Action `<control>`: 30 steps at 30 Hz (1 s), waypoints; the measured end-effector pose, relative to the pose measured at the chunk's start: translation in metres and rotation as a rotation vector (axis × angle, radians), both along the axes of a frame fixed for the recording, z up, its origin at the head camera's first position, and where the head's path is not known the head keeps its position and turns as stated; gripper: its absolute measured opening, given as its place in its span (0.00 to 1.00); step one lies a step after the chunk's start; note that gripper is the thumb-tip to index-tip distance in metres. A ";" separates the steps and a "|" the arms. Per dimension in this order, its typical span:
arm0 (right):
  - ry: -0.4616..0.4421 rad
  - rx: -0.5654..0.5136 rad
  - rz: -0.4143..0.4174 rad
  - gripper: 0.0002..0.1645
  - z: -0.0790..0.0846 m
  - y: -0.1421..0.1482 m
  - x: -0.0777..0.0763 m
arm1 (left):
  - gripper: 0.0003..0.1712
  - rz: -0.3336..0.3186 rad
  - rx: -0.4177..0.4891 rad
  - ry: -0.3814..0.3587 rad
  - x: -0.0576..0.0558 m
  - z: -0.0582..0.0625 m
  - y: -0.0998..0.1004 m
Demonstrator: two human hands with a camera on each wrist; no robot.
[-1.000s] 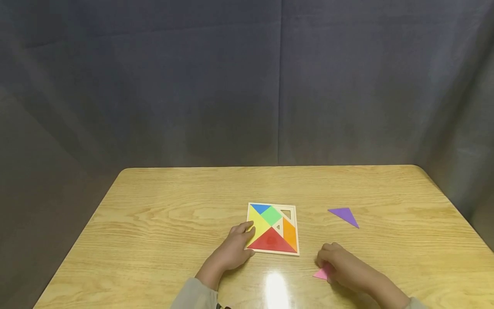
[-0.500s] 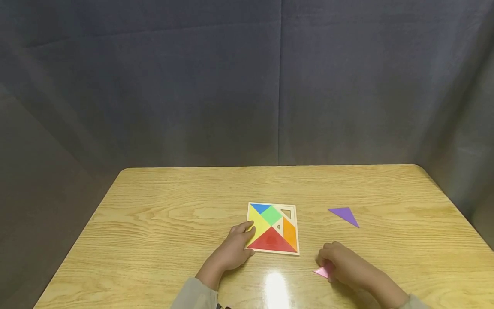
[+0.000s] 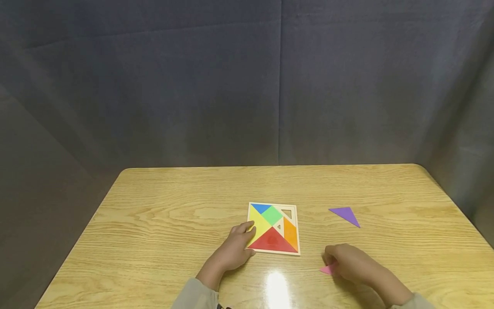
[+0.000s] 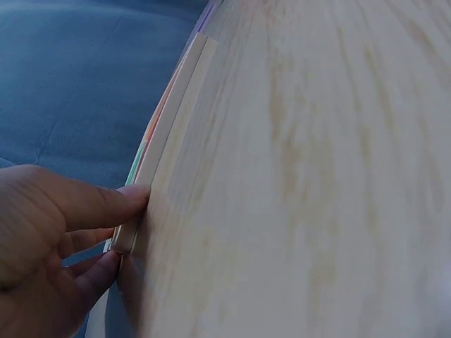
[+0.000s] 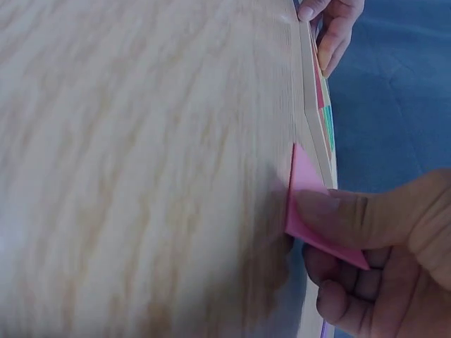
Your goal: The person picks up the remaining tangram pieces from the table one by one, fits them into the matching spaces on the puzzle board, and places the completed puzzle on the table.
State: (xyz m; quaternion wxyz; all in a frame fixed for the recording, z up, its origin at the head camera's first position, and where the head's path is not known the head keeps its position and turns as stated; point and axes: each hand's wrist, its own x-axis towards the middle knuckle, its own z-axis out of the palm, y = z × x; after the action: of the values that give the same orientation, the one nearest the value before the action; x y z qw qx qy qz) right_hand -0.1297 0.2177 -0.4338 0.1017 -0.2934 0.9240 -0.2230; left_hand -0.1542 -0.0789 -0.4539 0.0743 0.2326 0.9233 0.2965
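A square tangram tray [image 3: 299, 253] lies flat on the table, with blue, green, yellow, red and orange pieces set in it. Two triangular recesses on its right side show bare, each with a cutout. My left hand [image 3: 233, 248] grips the tray's near left corner, thumb along the front edge [image 4: 158, 144] and fingertips over the yellow piece [image 3: 259, 223]. To the right of the tray, my right hand [image 3: 353, 264] pinches a pink triangle [image 5: 307, 172] between thumb and curled fingers; its point sticks out toward the left. Part of the pink piece is hidden under the thumb.
Beyond the right hand, a purple triangle [image 3: 347, 215] lies on the wooden table [image 3: 173, 206]. Dark cloth [image 3: 231, 86] hangs behind the table and along both sides. Light glares off the tabletop near the front.
My right hand has shifted slightly to the right with the pink triangle, which sits at a changed angle and shows less in the head view. The left hand and tray stay put.
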 end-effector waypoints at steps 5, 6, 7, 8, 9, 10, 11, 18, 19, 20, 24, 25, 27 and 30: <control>-0.037 -0.059 -0.001 0.16 -0.002 0.002 -0.001 | 0.29 -0.007 0.001 0.011 0.000 0.000 0.000; -0.041 -0.077 0.001 0.16 -0.003 0.002 -0.001 | 0.29 -0.008 0.001 0.011 0.000 0.001 0.000; -0.048 -0.101 0.007 0.14 -0.004 0.002 -0.002 | 0.29 -0.007 0.000 0.012 0.000 0.001 0.000; -0.047 -0.123 0.009 0.12 -0.005 0.001 -0.002 | 0.29 -0.006 -0.002 0.011 0.000 0.001 0.000; -0.055 -0.148 0.009 0.09 -0.005 0.001 -0.002 | 0.29 -0.006 -0.002 0.012 0.000 0.001 0.000; -0.057 -0.168 0.008 0.07 -0.006 0.000 -0.002 | 0.29 -0.007 -0.005 0.014 0.000 0.000 0.000; -0.061 -0.184 0.005 0.05 -0.006 -0.001 -0.002 | 0.29 -0.009 -0.005 0.016 0.000 0.000 0.000; -0.011 -0.197 -0.015 0.11 -0.008 -0.005 -0.002 | 0.29 -0.009 0.004 0.011 0.001 -0.001 0.000; -0.007 -0.199 -0.012 0.12 -0.008 -0.005 -0.002 | 0.29 -0.008 0.004 0.010 0.001 -0.001 -0.001; -0.007 -0.201 -0.011 0.13 -0.007 -0.005 -0.002 | 0.30 -0.007 0.003 0.007 0.000 -0.001 -0.001; 0.019 -0.200 -0.008 0.17 -0.007 -0.004 -0.001 | 0.30 -0.002 0.000 -0.001 0.000 -0.001 -0.001; 0.031 -0.200 -0.008 0.17 -0.007 -0.004 0.000 | 0.30 -0.001 0.000 -0.001 0.000 -0.001 -0.001; 0.047 -0.206 -0.009 0.18 -0.007 -0.005 0.001 | 0.30 0.001 0.002 -0.005 0.001 -0.001 0.000; 0.031 -0.239 -0.020 0.15 -0.007 -0.006 0.000 | 0.30 0.002 0.007 -0.008 0.000 -0.001 0.000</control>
State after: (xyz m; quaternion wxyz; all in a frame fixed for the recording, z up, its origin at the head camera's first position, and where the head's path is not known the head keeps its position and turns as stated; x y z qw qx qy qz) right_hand -0.1295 0.2119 -0.4409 0.0493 -0.2976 0.8952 -0.3281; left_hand -0.1537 -0.0792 -0.4548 0.0770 0.2305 0.9222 0.3007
